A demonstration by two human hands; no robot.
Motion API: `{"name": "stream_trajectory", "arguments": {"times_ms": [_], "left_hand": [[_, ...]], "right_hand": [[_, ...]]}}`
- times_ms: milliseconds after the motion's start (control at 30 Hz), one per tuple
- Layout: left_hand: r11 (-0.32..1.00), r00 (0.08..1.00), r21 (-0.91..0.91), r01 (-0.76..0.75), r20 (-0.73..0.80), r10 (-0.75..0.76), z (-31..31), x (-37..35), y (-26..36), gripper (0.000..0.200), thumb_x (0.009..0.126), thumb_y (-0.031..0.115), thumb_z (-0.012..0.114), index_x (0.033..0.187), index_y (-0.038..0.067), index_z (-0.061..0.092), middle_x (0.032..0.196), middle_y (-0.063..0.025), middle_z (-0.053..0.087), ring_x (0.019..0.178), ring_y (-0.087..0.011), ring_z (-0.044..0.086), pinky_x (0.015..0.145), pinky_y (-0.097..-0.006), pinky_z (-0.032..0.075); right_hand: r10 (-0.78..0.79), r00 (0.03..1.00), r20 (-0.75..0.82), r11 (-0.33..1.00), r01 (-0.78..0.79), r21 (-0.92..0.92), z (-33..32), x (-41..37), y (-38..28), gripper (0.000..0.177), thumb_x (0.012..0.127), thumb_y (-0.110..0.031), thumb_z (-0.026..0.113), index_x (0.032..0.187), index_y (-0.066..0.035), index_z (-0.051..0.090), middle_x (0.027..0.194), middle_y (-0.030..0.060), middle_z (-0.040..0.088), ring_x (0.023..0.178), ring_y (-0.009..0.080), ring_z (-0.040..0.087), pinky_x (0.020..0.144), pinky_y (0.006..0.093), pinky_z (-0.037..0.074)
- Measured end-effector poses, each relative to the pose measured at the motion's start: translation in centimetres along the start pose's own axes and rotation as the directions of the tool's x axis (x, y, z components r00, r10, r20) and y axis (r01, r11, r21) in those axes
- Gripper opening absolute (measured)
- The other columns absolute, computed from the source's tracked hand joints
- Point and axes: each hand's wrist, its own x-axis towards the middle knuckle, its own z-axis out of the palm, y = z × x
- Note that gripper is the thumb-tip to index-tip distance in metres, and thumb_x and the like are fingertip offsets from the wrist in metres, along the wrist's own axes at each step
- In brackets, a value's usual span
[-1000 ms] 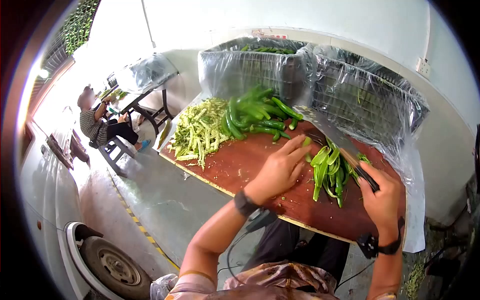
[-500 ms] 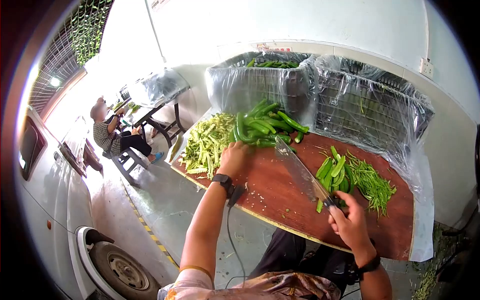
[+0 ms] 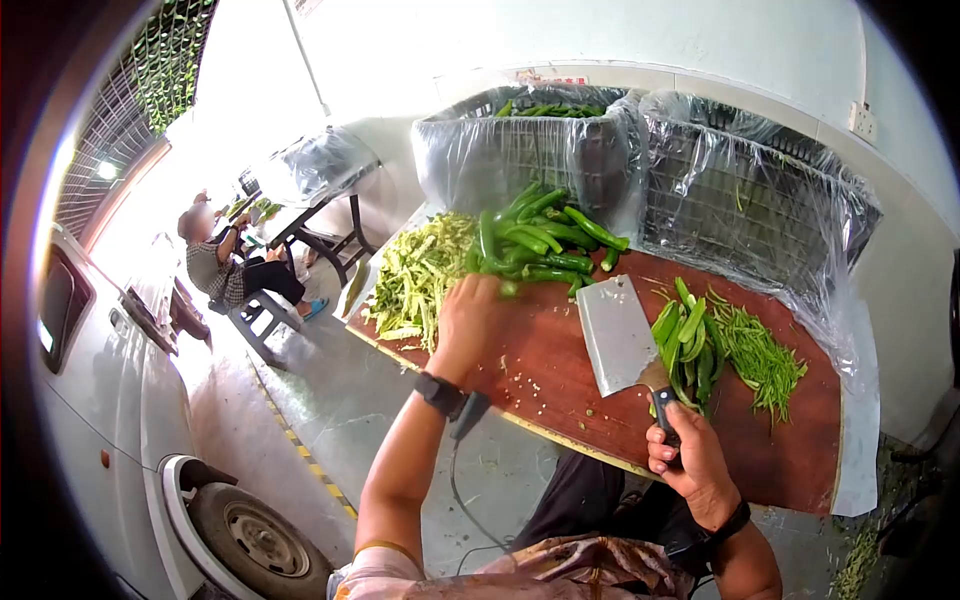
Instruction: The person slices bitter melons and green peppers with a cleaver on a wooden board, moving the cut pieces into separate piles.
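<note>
A grey floor (image 3: 340, 405) and a pale wall (image 3: 700, 40) frame the work area, with a van (image 3: 100, 370) at far left and a seated person (image 3: 215, 265) in a checked top behind it. At the left end of the red-brown tabletop (image 3: 545, 370) lies a loose heap of pale seedy cores (image 3: 415, 280), probably kept to that end so they do not mix with the green flesh. The two hands are apart. The left hand (image 3: 470, 320) reaches to the near edge of the whole green peppers (image 3: 550, 240), its fingers blurred, so whether it grips one I cannot tell. These peppers are heaped at the back, in front of a plastic-lined crate (image 3: 520, 160) with more inside, seemingly within easy reach. The right hand (image 3: 695, 460) is closed round the dark handle of a cleaver (image 3: 615, 335), its broad blade lying low and nearly flat over the wood, apparently to leave the other hand room. Just right of the blade sit split peppers (image 3: 690, 340), then fine green shreds (image 3: 755, 350), in front of a second lined crate (image 3: 750, 200). The whole peppers look long, curved, glossy and deep green; the split ones are flatter, with lighter inner faces, and the shreds are thin and bright. Small pale seeds dot the wood.
</note>
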Motion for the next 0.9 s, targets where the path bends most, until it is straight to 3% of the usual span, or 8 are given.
{"name": "stream_trajectory", "arguments": {"times_ms": [233,367,433,467,500,567,667,900], "left_hand": [[0.991,0.955,-0.049,-0.127,0.263,0.135,1.4,-5.9,6.0,0.031,0.071,0.01,0.073,0.1,0.008,0.06,0.097,-0.0131,0.057,0.096,-0.0336,0.057,0.081,-0.0442,0.048],[0.975,0.943,-0.05,-0.216,0.248,0.221,1.1,-7.0,7.0,0.032,0.076,0.013,0.071,0.106,0.007,0.062,0.097,-0.013,0.059,0.096,-0.0345,0.057,0.082,-0.0447,0.048],[0.981,0.953,-0.138,-0.135,0.253,0.167,0.5,-7.4,7.3,0.033,0.082,0.014,0.067,0.114,0.006,0.063,0.101,-0.0124,0.061,0.097,-0.0351,0.057,0.085,-0.046,0.047],[0.982,0.927,-0.185,-0.02,0.364,0.088,0.4,-8.0,7.0,0.042,0.088,0.017,0.063,0.127,0.006,0.058,0.117,-0.0136,0.062,0.111,-0.0368,0.055,0.097,-0.0504,0.042],[0.982,0.923,-0.184,-0.028,0.372,0.096,0.1,-8.5,7.1,0.042,0.088,0.017,0.063,0.127,0.006,0.058,0.117,-0.0136,0.062,0.111,-0.0368,0.055,0.097,-0.0504,0.042],[0.987,0.931,-0.027,-0.16,0.328,0.16,-0.5,-9.5,7.5,0.049,0.092,0.022,0.06,0.138,0.007,0.051,0.138,-0.0155,0.053,0.133,-0.0372,0.044,0.11,-0.056,0.028],[0.992,0.916,0.008,-0.128,0.383,0.115,-0.6,-10.7,7.8,0.056,0.094,0.024,0.057,0.146,0.01,0.043,0.152,-0.0153,0.04,0.144,-0.0356,0.03,0.116,-0.059,0.017],[0.987,0.946,-0.09,-0.133,0.287,0.153,-0.2,-12.1,7.8,0.049,0.088,0.012,0.061,0.136,0.009,0.053,0.143,-0.0154,0.049,0.136,-0.0378,0.04,0.108,-0.0537,0.031]], "right_hand": [[-0.021,1.0,0.01,0.997,0.02,0.074,-0.8,-2.0,2.3,0.032,0.104,-0.031,0.048,0.126,-0.008,0.051,0.076,0.0032,0.05,0.056,0.0095,0.044,0.052,0.0275,0.039],[-0.015,0.998,0.059,0.993,0.009,0.114,-2.2,-3.0,4.5,0.031,0.104,-0.03,0.048,0.124,-0.007,0.051,0.077,0.0051,0.052,0.057,0.0116,0.046,0.052,0.0292,0.04],[-0.006,0.998,0.057,0.991,-0.002,0.133,-2.5,-3.6,5.8,0.031,0.104,-0.03,0.049,0.121,-0.006,0.052,0.076,0.0049,0.052,0.057,0.0121,0.047,0.052,0.029,0.039],[-0.012,1.0,0.026,0.992,0.009,0.128,-2.4,-3.9,6.5,0.036,0.103,-0.036,0.05,0.121,-0.004,0.054,0.074,0.0033,0.052,0.054,0.0107,0.045,0.05,0.0274,0.039],[-0.014,1.0,0.024,0.99,0.011,0.14,-2.6,-4.1,7.1,0.036,0.103,-0.036,0.05,0.121,-0.004,0.054,0.074,0.0033,0.052,0.054,0.0107,0.045,0.05,0.0274,0.039],[-0.011,0.999,0.039,0.989,0.005,0.147,-2.9,-4.4,8.3,0.035,0.103,-0.036,0.05,0.118,-0.005,0.054,0.074,0.0037,0.052,0.054,0.0108,0.046,0.05,0.028,0.04],[0.009,0.999,0.049,0.988,-0.017,0.156,-2.9,-4.7,9.5,0.035,0.103,-0.037,0.05,0.117,-0.005,0.054,0.073,0.0038,0.052,0.054,0.0115,0.046,0.051,0.0284,0.04],[0.02,0.999,0.034,0.991,-0.024,0.132,-2.9,-4.6,11.2,0.037,0.103,-0.039,0.05,0.118,-0.006,0.052,0.072,0.0034,0.051,0.054,0.0123,0.046,0.053,0.0308,0.041]]}}
